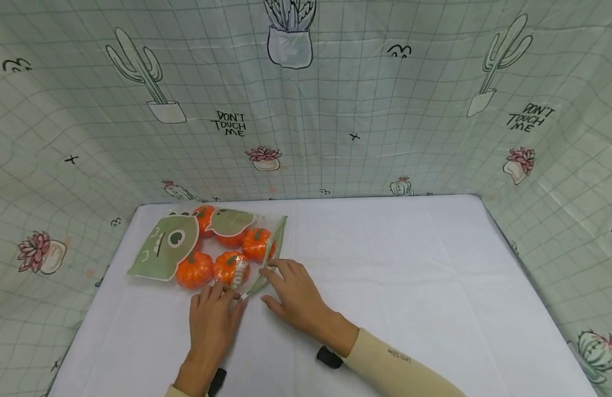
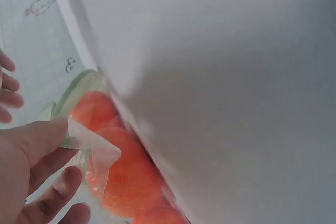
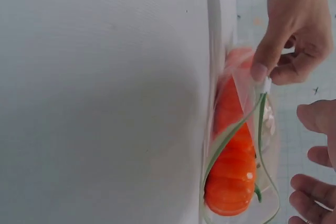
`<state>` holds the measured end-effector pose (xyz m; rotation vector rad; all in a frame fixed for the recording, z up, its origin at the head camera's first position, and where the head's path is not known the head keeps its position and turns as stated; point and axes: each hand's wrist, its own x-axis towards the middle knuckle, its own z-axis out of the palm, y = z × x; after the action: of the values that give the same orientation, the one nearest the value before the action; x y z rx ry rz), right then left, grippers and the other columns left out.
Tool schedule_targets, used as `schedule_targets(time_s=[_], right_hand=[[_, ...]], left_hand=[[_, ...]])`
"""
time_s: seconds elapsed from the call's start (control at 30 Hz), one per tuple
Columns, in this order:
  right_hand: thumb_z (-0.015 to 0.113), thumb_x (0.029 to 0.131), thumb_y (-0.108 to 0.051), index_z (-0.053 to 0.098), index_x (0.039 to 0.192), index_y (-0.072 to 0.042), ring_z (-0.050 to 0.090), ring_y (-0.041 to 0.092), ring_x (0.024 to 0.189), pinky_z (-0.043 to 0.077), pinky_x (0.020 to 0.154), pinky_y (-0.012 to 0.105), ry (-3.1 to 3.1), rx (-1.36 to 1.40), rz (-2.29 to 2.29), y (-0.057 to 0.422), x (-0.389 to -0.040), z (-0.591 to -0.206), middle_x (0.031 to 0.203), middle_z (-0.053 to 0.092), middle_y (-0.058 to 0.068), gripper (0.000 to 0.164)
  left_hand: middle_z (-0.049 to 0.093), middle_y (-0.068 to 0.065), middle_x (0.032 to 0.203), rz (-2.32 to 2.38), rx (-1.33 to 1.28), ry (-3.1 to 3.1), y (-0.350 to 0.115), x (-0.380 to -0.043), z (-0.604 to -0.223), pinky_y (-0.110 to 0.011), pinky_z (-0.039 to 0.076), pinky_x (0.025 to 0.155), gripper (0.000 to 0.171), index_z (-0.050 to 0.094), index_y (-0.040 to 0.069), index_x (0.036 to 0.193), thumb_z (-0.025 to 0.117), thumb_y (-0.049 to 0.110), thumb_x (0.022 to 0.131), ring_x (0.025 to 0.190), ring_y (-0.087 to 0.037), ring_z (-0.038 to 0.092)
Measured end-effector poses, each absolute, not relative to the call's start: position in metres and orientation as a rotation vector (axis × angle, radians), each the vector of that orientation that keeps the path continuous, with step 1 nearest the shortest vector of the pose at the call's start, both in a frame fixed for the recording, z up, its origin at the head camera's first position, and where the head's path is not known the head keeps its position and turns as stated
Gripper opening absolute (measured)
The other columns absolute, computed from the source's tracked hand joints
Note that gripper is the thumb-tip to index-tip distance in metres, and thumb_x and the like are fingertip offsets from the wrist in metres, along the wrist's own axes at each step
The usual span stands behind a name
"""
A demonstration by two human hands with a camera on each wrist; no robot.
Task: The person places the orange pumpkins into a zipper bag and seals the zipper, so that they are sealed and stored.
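Observation:
A clear zip bag (image 1: 164,251) with green cartoon-monster print lies on the left of the white table, its mouth facing right. Inside it are several small orange pumpkins (image 1: 193,271) with green stems. My left hand (image 1: 210,320) pinches the near corner of the mouth between thumb and index finger, at the white zip slider (image 3: 265,85). The green-edged mouth (image 3: 223,142) gapes in the right wrist view. My right hand (image 1: 301,298) hovers by the mouth with fingers loosely bent and spread; in the right wrist view these fingers (image 3: 315,190) are apart from the bag.
The white tabletop (image 1: 395,275) extends to the right of the bag. A grid-patterned cloth (image 1: 331,99) with cactus drawings hangs behind and along both sides. Black wrist bands (image 1: 329,357) show under both wrists.

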<state>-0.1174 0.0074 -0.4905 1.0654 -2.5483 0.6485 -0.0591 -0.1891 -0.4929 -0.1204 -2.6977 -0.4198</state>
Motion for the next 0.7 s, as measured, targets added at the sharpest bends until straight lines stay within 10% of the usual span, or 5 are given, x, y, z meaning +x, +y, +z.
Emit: schedule_targets(time_s=[0.7], right_hand=[[0.083, 0.093, -0.024, 0.076, 0.117, -0.019, 0.063, 0.019, 0.121, 0.049, 0.106, 0.033, -2.303, 1.386, 0.436, -0.009, -0.137, -0.480, 0.119, 0.069, -0.002, 0.026]], left_hand=[[0.061, -0.008, 0.085, -0.526, -0.108, -2.429, -0.182, -0.063, -0.494, -0.046, 0.038, 0.073, 0.021, 0.081, 0.004, 0.086, 0.095, 0.008, 0.071, 0.085, -0.029, 0.055]])
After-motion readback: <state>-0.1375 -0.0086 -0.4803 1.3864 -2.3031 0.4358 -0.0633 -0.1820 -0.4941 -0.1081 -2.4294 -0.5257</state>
